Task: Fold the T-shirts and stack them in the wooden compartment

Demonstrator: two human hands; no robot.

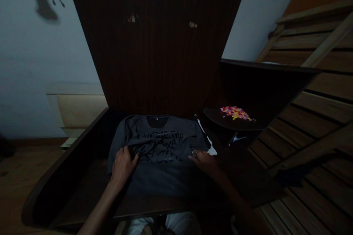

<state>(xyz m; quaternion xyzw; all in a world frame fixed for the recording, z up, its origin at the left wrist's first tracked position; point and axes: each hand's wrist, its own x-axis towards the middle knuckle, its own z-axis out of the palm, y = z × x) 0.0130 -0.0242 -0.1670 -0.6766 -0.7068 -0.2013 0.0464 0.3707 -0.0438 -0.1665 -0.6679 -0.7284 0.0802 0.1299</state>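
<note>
A dark grey T-shirt (pixel 162 172) with glossy black lettering lies front side up on the dark wooden desk, its neckline at the far side. My left hand (pixel 124 163) is on the shirt's left part, with fingers bent and thumb apart, gripping a bit of cloth beside a crease. On the right part, my right hand (pixel 204 159) has its thumb and fingers closed on the fabric. Dim light hides the fingertips' exact hold. Something white (pixel 211 150) sticks out from beside the shirt's right edge.
A tall dark wooden panel (pixel 162 44) rises behind the desk. On a small rounded shelf (pixel 212 115) at the right lies a heap of pink and yellow pieces (pixel 235 112). A raised dark side board (pixel 66 165) edges the left. Slatted wood (pixel 325 106) stands at the far right.
</note>
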